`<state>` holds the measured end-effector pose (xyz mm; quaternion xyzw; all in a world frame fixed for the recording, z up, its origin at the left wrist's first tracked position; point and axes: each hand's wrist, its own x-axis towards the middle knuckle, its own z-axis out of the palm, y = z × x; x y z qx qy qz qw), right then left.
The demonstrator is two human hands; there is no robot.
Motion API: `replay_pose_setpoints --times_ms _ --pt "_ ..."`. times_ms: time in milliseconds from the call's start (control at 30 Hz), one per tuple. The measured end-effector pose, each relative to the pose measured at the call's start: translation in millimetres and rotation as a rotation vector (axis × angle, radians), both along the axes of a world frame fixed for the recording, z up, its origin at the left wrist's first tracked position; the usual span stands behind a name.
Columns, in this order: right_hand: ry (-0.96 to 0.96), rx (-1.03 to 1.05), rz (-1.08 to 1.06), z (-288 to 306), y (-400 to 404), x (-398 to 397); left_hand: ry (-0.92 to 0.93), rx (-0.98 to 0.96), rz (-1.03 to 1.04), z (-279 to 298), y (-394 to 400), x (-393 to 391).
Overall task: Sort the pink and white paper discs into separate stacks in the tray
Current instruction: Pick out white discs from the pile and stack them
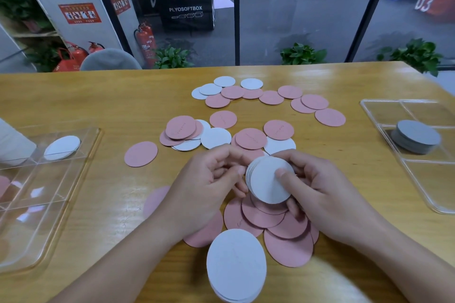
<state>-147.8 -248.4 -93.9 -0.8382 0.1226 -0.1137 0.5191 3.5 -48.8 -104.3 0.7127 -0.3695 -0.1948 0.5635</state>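
Holding a small stack of white discs above the near middle of the table, your right hand has its thumb pressed flat on the top disc and its fingers curled round the stack's far and lower edges. Your left hand comes in from the other side with its palm turned inward; its curled fingertips meet the stack's left rim, though whether they pinch it or only touch it is hard to tell. Both forearms reach in from the near edge and converge on the stack.

Directly under your hands a fan of pink discs overlaps on the wood, and a second white stack sits right at the near edge, just below them. Further in, toward the centre, a mixed cluster of pink and white discs lies partly overlapping, with a single pink disc apart on its left. Toward the far edge another scatter of discs curves across, white ones at its left end, pink ones running right.

At the left edge a clear divided tray holds one white disc in its far compartment. At the right edge a second clear tray holds a grey-looking stack of discs in its middle compartment.
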Motion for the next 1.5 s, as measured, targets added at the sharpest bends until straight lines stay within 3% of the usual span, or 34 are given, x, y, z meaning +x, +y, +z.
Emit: replay_pose_setpoints --times_ms 133,233,367,633,800,933,1100,1300,1400,1500 --pt "-0.016 0.004 -0.033 -1.3 -1.1 2.1 -0.378 0.217 0.238 -7.2 -0.7 19.9" --pt "-0.004 -0.01 -0.028 -1.8 0.8 1.5 -0.645 0.409 0.301 -10.1 -3.0 43.9" --pt "0.0 -0.017 -0.024 -2.4 -0.4 0.7 -0.659 0.555 0.283 -17.5 -2.4 50.6" --pt "0.001 -0.01 -0.017 -3.0 -1.1 1.6 -0.671 0.423 0.386 -12.3 4.2 42.7" --pt "0.0 -0.021 -0.01 -1.8 -0.1 1.9 -0.628 0.644 0.296 -9.0 1.3 42.5" --pt "0.002 -0.023 -0.01 -1.1 0.8 1.9 -0.68 0.621 0.282 -12.4 4.7 40.2" --pt "0.005 -0.01 -0.022 -1.1 0.7 2.7 -0.476 0.433 0.308 -5.1 3.3 35.0" --pt "-0.026 0.03 -0.059 2.5 0.0 2.6 -0.028 0.034 0.278 12.1 6.6 19.6" --pt "-0.047 0.089 -0.09 6.2 -1.6 3.0 0.129 0.011 0.243 13.6 7.3 13.5" --pt "-0.045 0.204 -0.14 9.5 -5.3 3.1 0.14 0.031 0.232 11.0 5.6 11.6"
